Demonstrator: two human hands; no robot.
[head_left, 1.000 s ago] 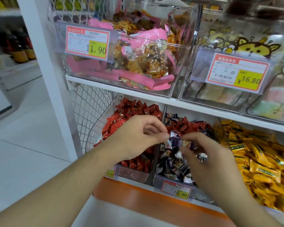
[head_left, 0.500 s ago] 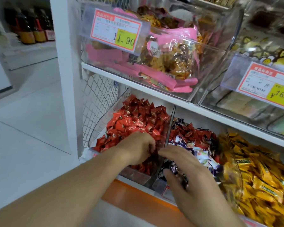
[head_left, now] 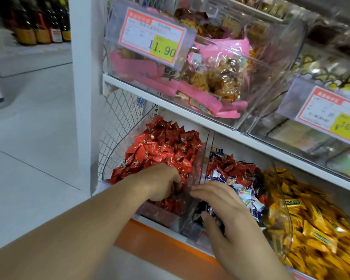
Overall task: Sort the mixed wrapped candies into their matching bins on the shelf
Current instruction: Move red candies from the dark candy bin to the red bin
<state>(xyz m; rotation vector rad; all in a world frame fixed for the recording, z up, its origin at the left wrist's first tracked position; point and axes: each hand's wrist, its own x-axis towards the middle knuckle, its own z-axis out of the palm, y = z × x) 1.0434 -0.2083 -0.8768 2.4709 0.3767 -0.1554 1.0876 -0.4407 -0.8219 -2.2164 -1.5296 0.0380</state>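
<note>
On the lower shelf, a clear bin of red wrapped candies [head_left: 162, 146] stands at the left. Beside it is a middle bin [head_left: 205, 158] holding mixed candies [head_left: 236, 174] in red, dark blue and white wrappers. My left hand [head_left: 160, 182] reaches into the front of the red bin, fingers curled down among the candies, fingertips hidden. My right hand [head_left: 226, 211] lies over the front of the middle bin, thumb and fingers closing round dark blue wrapped candies [head_left: 207, 209]. A bin of yellow candies [head_left: 311, 215] is at the right.
The shelf above carries a clear bin of pink snack bags [head_left: 220, 77] with an 11.90 price tag [head_left: 156, 41], close over the lower bins. Another tagged bin [head_left: 327, 118] stands at the right. A white post [head_left: 85, 77] and wire mesh [head_left: 117, 114] close the left side. Bottles [head_left: 38, 23] stand far left.
Both hands dropped from in front of the bins, where they met over a small candy. The left went into the red bin, the right onto the middle bin. The view shifted left.
</note>
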